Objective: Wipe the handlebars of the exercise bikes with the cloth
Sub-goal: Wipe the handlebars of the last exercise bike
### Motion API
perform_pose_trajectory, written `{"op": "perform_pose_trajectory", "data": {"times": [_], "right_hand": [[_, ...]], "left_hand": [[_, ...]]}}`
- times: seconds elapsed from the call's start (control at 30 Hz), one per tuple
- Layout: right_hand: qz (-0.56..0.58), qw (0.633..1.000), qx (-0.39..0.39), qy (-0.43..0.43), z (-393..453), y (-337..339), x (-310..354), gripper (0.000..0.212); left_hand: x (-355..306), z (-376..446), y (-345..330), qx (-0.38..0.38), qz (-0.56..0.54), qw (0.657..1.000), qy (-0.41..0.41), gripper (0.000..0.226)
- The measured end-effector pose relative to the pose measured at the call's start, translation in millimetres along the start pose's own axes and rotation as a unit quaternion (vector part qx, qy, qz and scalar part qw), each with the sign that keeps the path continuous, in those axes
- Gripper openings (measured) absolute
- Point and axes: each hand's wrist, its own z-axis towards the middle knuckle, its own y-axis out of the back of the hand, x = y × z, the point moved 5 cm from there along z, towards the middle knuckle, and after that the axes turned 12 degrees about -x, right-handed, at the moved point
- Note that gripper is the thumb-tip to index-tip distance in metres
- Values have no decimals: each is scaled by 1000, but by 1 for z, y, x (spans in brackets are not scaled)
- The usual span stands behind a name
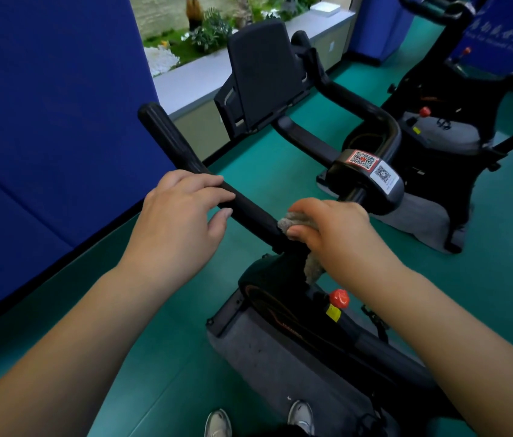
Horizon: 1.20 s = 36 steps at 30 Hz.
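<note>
Right hand (334, 228) wraps cloth (293, 223) round handlebar (186, 159) near QR-code labels (371, 167).

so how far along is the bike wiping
Nothing shows as finished; a wiped bar looks no different. In hand: the right hand grips the cloth around the near bike's left bar, while the left hand rests on it. Left: its right bar and the second bike.
</note>
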Motion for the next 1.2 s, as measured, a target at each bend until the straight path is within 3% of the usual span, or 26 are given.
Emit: {"op": "perform_pose_trajectory", "data": {"times": [0.17, 0.57, 0.87, 1.2], "right_hand": [[138, 988, -44, -50, 1, -2, 16, 32], [241, 964, -29, -108, 52, -24, 48, 34], [303, 948, -65, -77, 93, -38, 95, 37], [364, 918, -126, -90, 144, -36, 133, 28]], "left_hand": [[5, 4, 3, -20, -7, 1000, 5, 28], [35, 26, 28, -121, -5, 991, 61, 34], [77, 56, 27, -104, 9, 991, 84, 56], [101, 79, 42, -101, -69, 987, 103, 38]]}}
